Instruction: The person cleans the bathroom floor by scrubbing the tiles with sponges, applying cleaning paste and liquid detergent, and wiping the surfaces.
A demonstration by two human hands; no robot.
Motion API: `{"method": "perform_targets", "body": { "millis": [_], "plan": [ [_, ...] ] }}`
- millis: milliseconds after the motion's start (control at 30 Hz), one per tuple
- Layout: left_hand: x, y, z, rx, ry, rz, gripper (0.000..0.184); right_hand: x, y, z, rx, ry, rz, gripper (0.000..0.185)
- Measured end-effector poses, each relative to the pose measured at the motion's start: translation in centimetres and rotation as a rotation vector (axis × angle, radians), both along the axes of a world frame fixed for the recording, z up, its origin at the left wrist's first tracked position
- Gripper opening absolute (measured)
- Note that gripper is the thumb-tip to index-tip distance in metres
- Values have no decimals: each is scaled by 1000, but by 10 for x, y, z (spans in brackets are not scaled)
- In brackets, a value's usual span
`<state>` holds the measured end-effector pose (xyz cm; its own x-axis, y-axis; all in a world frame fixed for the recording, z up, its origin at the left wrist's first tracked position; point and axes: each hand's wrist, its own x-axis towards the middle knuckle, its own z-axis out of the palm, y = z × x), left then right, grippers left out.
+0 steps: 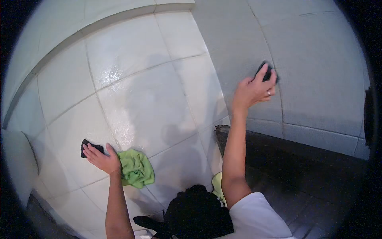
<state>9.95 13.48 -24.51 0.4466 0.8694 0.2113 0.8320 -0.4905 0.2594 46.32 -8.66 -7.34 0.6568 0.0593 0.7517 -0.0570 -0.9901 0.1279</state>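
Note:
My right hand (pixel 256 88) is raised against the grey tiled wall, its fingers closed around a small black scrubbing pad (pixel 269 71) that looks blurred at its edges. A ring shows on one finger. Lower left, my left hand (pixel 102 159) grips another black pad (pixel 85 149), pressed on the white tiles, with the thumb apart from the fingers. Right beside that wrist lies a crumpled green cloth (pixel 137 168). The pads' undersides are hidden.
Wet, shiny white tiles (pixel 139 91) meet the grey tiled wall (pixel 318 75) at a corner. A dark ledge (pixel 302 167) runs along the lower right. At the bottom are a black fabric-like bundle (pixel 199 213) and part of a pale green cloth (pixel 217 184). A raised tiled edge (pixel 115 20) curves above.

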Motion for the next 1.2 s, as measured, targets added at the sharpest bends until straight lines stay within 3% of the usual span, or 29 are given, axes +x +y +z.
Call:
{"method": "perform_targets", "body": {
  "millis": [67, 133, 200, 233, 367, 433, 467, 533, 600, 633, 700, 800, 900, 933, 1000, 1067, 1200],
  "plan": [
    [-2, 1, -1, 4, -14, -14, 72, -6, -14, -50, -6, 365, -125, 58],
    [-3, 1, 1, 13, -46, -31, 72, -29, -31, -136, -4, 657, -175, 64],
    [-4, 3, 2, 18, -24, -40, 70, -30, -42, -153, 213, 720, -179, 63],
    [-3, 5, 1, 17, -41, -49, 70, -26, -35, -133, 216, 703, -186, 63],
    [-2, 2, 2, 63, -26, -39, 69, -32, -20, 6, 200, 90, 260, 64],
    [-3, 3, -1, 43, -32, -34, 71, -35, -21, 61, 140, -209, 82, 68],
    [-3, 3, -2, 43, -40, -36, 71, -28, -25, 60, 139, -216, 80, 68],
    [-4, 3, -4, 35, 1, -11, 72, -10, -38, 41, 433, -348, -142, 68],
    [-6, 3, -7, 45, -8, -27, 72, -12, -30, -18, 434, -71, -151, 67],
    [-5, 4, -8, 52, -14, -23, 72, -15, -35, -30, 437, -75, -153, 67],
    [0, 1, 4, 22, 0, -6, 71, -24, -37, -46, 707, -66, -1, 65],
    [2, 1, 1, 24, 20, -7, 71, -13, -45, 24, 551, -450, 184, 58],
    [-5, 4, -5, 48, 11, -50, 73, 14, -22, 15, 496, -500, 114, 55],
    [-5, 4, -4, 30, 26, -35, 74, 10, -10, -10, 524, -474, 122, 55],
    [-2, 3, 0, 1, 38, -13, 75, 1, 4, -89, 460, 212, 275, 54],
    [-1, 2, 1, -19, 12, -10, 78, -25, -9, -161, 310, 498, 196, 52],
    [2, 1, 3, -53, 29, 21, 81, -57, -12, -173, 225, 604, 139, 51]
  ]
}}
